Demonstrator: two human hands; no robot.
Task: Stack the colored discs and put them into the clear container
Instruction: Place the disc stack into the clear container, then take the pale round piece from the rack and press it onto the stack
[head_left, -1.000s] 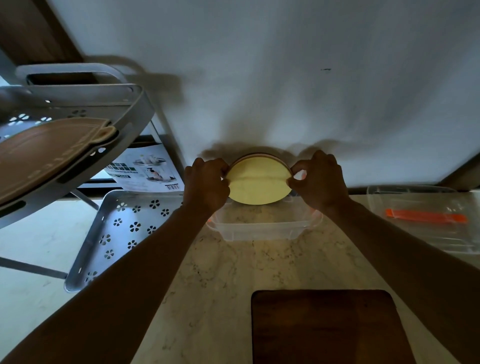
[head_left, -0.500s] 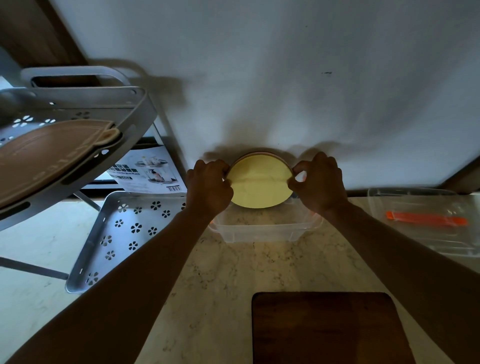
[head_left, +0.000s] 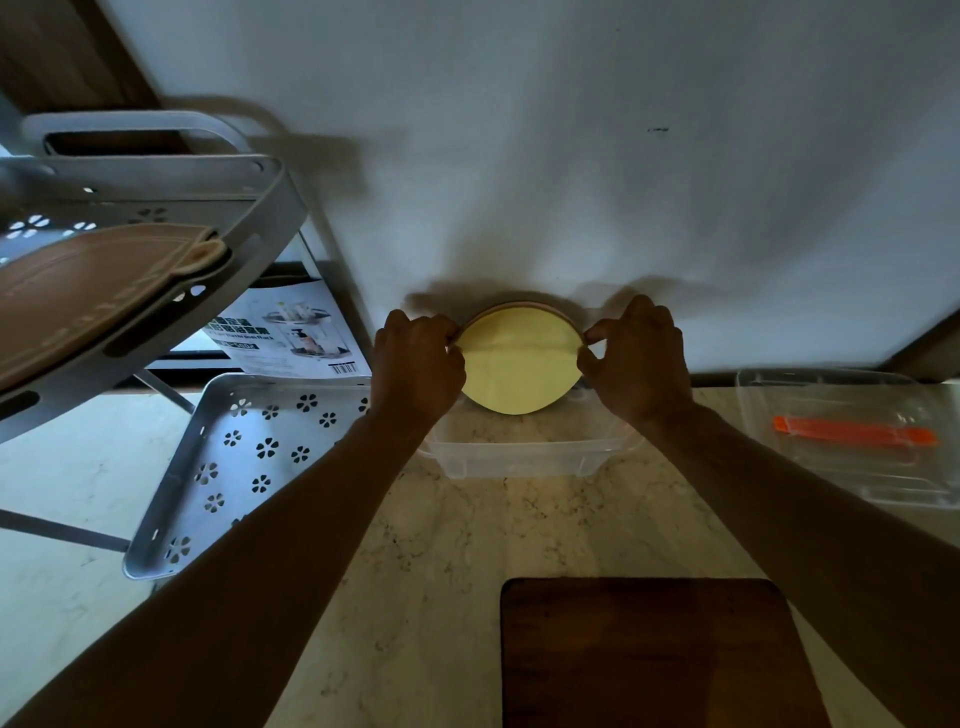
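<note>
A stack of discs, pale yellow face toward me with other coloured edges showing behind its top rim, is held tilted above the clear container. My left hand pinches the stack's left edge and my right hand pinches its right edge. The stack's lower edge dips inside the container's far side, close to the white wall. The container stands on the marble counter, and I see nothing else inside it.
A grey perforated rack tray lies left of the container, with an upper shelf holding a brown mat. A printed box leans behind. A clear lid with an orange clip is at right. A dark wooden board lies near me.
The stack and both hands have stayed almost in place over the container, with only a slight downward shift.
</note>
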